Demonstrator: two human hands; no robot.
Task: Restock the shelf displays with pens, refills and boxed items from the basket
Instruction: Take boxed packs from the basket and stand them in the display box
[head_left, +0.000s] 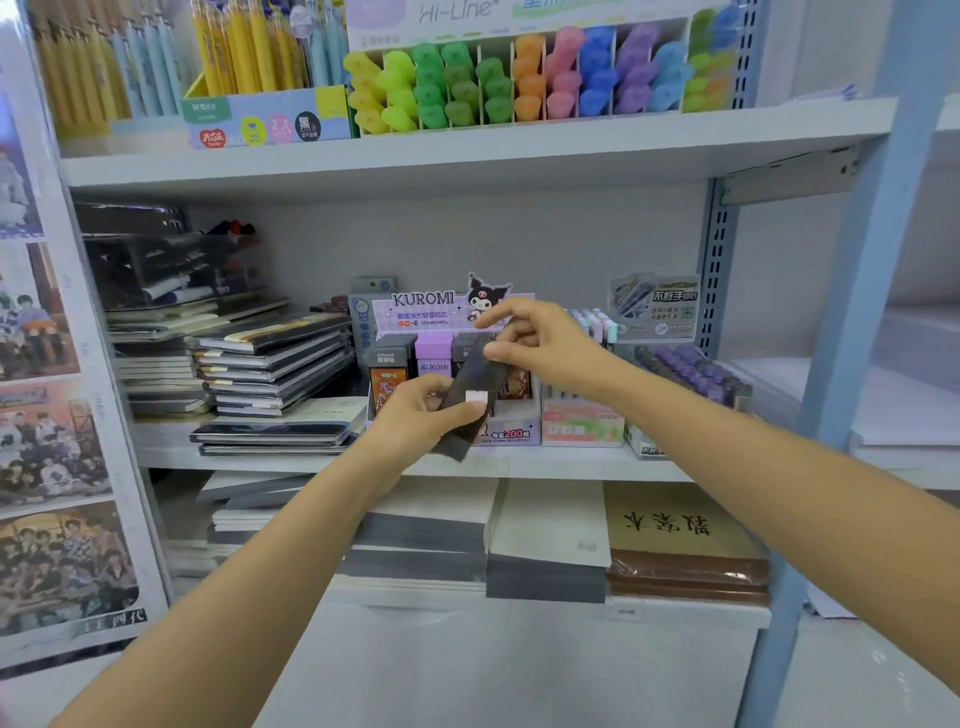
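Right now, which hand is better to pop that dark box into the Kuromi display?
Probably the right hand: it pinches the top end of the dark box, just over the row in the Kuromi display. The left hand grips the bottom end, lower and in front.

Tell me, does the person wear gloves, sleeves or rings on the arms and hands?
No. The left hand and right hand are bare: no gloves, rings or watch show. The left forearm and right forearm are bare too, no sleeve in view.
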